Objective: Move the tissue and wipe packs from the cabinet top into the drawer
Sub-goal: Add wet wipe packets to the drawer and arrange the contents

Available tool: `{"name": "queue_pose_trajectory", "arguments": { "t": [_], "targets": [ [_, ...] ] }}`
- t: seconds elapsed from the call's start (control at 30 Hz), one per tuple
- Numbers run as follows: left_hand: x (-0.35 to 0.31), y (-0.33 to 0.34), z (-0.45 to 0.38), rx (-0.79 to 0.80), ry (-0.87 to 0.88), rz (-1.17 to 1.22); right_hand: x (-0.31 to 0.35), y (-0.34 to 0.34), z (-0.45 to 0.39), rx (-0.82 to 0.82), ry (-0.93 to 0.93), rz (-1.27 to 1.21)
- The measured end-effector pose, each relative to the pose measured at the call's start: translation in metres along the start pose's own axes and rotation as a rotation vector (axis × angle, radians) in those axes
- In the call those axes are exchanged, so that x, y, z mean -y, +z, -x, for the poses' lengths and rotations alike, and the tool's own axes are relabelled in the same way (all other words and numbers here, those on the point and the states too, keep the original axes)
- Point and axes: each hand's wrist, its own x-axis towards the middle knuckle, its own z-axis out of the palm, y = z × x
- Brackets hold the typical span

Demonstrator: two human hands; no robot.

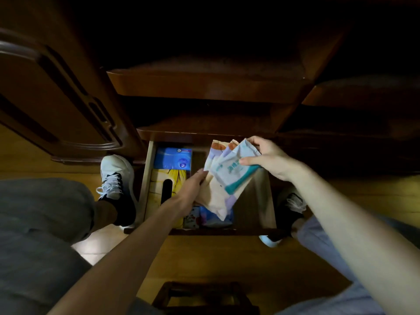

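- Pale plastic packs [223, 178], fanned into a small bundle, hang above the open drawer [264, 196]; I see their long axis running from upper right, near the cabinet, down toward the drawer's near left.
- Top pack is white with a teal band [241, 181]; the ones behind show orange and lilac patches.
- My right hand [269, 159] pinches the bundle's upper end, thumb on the printed face, fingers curled over the top edge.
- My left hand [193, 187] holds the bundle's left side from beneath; its fingertips are hidden behind the packs, so I cannot tell how they lie.
- Inside the drawer lie a blue box [173, 158], a yellow tissue box [169, 185] and smaller packs partly covered by the bundle; the cabinet above is too dark to read.
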Motion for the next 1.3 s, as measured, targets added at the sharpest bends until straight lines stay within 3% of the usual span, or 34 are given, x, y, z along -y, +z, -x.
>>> {"name": "queue_pose_trajectory", "arguments": {
  "t": [0.1,0.2,0.4,0.5,0.57,0.63,0.77,0.97,1.07,1.3],
  "targets": [
    [-0.001,0.003,0.011,0.073,0.018,-0.015,-0.003,0.009,-0.002,-0.081,-0.033,0.058],
    [-0.003,0.007,0.014,0.039,0.037,-0.068,-0.006,0.022,-0.003,-0.092,-0.064,0.2],
    [-0.005,0.007,0.015,0.111,-0.023,0.062,-0.014,0.043,0.0,-0.118,-0.057,0.409],
    [-0.006,0.005,0.012,0.167,-0.012,0.195,-0.022,0.049,0.008,-0.221,0.142,0.135],
    [-0.009,0.008,0.012,0.202,-0.004,0.214,-0.034,0.062,0.013,-0.088,0.251,-0.171],
    [-0.006,0.009,0.011,0.212,0.033,0.13,-0.042,0.079,0.014,0.029,0.301,-0.232],
    [0.005,-0.019,0.015,0.067,0.081,0.145,-0.034,0.092,-0.014,0.162,0.307,-0.21],
    [0.009,-0.095,0.029,-0.218,0.216,0.324,-0.053,0.131,-0.099,0.038,0.318,0.071],
    [0.017,-0.117,0.036,-0.26,0.233,0.357,-0.05,0.159,-0.135,0.041,0.359,0.133],
    [0.026,-0.13,0.03,-0.254,0.179,0.307,-0.048,0.209,-0.183,0.032,0.526,-0.107]
  ]
}}
